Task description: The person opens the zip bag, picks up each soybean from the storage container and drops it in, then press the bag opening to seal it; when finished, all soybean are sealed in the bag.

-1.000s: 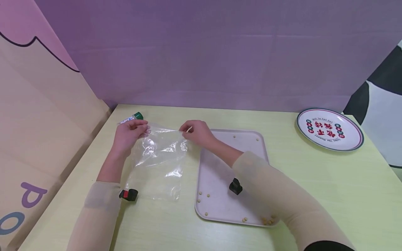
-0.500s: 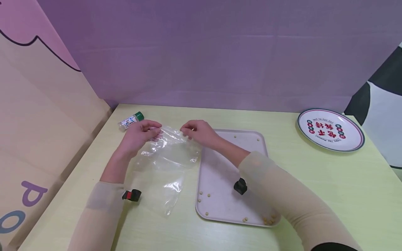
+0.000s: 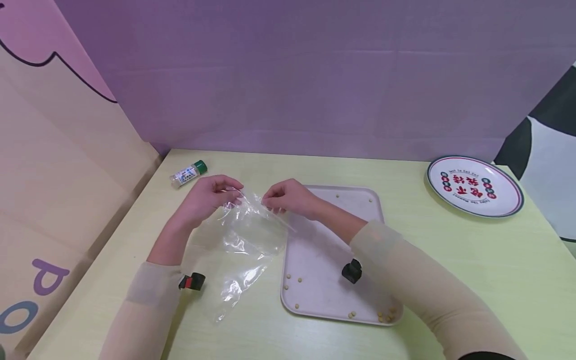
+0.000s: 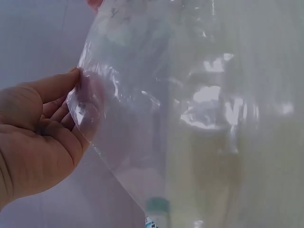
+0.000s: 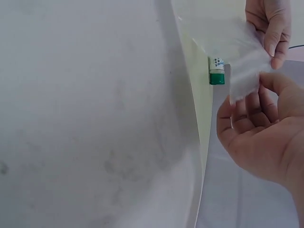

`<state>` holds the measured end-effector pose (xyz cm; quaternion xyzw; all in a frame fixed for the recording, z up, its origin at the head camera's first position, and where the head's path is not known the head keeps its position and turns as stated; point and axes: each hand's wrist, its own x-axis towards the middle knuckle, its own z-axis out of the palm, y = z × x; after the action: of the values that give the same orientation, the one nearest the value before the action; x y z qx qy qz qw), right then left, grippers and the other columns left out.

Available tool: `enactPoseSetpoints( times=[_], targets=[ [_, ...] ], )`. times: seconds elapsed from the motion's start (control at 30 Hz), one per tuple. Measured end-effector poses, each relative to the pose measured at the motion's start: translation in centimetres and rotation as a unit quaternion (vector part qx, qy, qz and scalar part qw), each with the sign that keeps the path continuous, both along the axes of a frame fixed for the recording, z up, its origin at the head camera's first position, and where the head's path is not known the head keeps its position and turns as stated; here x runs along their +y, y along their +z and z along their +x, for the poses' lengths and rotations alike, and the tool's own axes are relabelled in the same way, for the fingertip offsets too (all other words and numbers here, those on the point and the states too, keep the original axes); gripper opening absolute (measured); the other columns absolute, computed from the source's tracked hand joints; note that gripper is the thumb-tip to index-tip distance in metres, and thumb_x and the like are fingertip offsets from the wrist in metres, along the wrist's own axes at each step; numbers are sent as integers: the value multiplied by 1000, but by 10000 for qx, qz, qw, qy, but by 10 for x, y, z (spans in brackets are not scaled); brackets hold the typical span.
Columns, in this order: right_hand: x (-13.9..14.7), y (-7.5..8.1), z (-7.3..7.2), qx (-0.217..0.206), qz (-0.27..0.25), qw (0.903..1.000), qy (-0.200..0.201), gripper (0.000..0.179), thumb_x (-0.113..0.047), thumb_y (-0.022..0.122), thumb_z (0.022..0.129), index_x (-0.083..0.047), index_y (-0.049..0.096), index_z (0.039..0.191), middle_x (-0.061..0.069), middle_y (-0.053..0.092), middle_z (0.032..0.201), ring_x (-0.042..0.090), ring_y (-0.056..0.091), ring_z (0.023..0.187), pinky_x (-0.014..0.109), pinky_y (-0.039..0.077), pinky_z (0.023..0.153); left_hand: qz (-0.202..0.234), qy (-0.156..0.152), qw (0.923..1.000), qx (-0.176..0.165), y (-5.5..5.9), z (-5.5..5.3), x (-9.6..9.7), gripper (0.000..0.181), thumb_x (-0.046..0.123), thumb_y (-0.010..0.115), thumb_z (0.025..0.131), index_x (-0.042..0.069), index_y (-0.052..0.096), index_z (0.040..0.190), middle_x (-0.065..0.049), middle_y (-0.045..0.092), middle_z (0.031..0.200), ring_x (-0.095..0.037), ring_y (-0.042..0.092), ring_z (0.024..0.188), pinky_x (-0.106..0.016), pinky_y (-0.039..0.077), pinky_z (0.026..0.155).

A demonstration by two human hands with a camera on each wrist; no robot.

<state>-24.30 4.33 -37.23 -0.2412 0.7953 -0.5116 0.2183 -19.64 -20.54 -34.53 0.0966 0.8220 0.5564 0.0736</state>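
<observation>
A clear plastic bag [image 3: 243, 250] hangs between my two hands above the table, its lower end slanting down to the left. My left hand [image 3: 211, 197] pinches the bag's upper edge between thumb and fingers; the left wrist view shows the thumb [image 4: 61, 85] in front of the film and fingertips behind it. My right hand [image 3: 290, 199] pinches the same edge a short way to the right. In the right wrist view the right hand [image 5: 266, 128] has its thumb and fingers on the bag [image 5: 244, 71], with the left hand [image 5: 273, 28] close beyond.
A pale tray [image 3: 315, 250] with several small round yellowish pieces [image 3: 387, 316] lies under my right forearm. Behind my left hand a small clear bottle with a green cap [image 3: 189, 174] lies on its side. An oval plate [image 3: 474, 186] with red lettering stands at the back right.
My left hand has moved right, nearer my right hand, uncovering the bottle. My right hand has shifted slightly right and down. The bag has gone from spread flat to bunched and tilted.
</observation>
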Motion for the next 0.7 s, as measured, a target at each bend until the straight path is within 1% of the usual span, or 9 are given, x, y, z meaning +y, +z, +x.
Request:
enactPoseSetpoints(
  times=[0.1,0.17,0.33,0.43,0.53,0.63,0.7],
  targets=[
    [3,-1,3,-244,-42,9997,-5,14,-14,70,96,-2,75,102,5,70,84,19,64,78,32,56,72,-193,-16,9998,87,2,1,4,24,6,67,98,-2,67,120,-14,70,112,-24,72,90,-33,58,79],
    [4,-1,5,-414,-63,9991,-37,14,-14,71,95,-2,75,101,5,69,83,19,62,77,32,56,72,-348,12,9993,150,2,2,6,22,7,68,97,1,69,118,-12,70,111,-26,71,91,-38,58,80],
    [8,-2,10,-784,-177,9965,-207,14,-13,71,95,-2,75,101,4,66,83,17,58,76,31,55,73,-575,112,9977,339,3,4,9,23,9,68,98,5,69,120,-10,68,117,-32,67,101,-49,56,86],
    [10,-2,12,-956,-279,9944,-365,15,-12,70,96,0,74,105,4,65,84,16,56,76,31,54,72,-685,259,9961,487,4,5,9,25,13,66,100,7,67,124,-9,66,124,-31,63,113,-49,53,93],
    [12,-2,14,-1165,-464,9901,-625,18,-9,69,96,3,72,109,4,66,85,15,56,73,28,53,69,-820,486,9927,737,5,6,10,26,15,65,100,7,67,124,-9,65,127,-27,60,120,-45,50,100],
    [14,-3,15,-1311,-688,9845,-938,20,-7,69,97,5,71,112,5,68,87,15,59,73,26,53,68,-830,665,9899,942,6,6,10,24,15,64,100,6,68,122,-9,65,127,-25,59,120,-41,49,103],
    [16,-4,15,-1337,-802,9815,-1107,19,-7,69,96,5,71,111,6,70,89,15,63,74,25,55,68,-766,704,9894,1010,7,6,11,22,14,64,100,6,68,120,-8,66,125,-23,60,118,-39,49,103]
  ],
)
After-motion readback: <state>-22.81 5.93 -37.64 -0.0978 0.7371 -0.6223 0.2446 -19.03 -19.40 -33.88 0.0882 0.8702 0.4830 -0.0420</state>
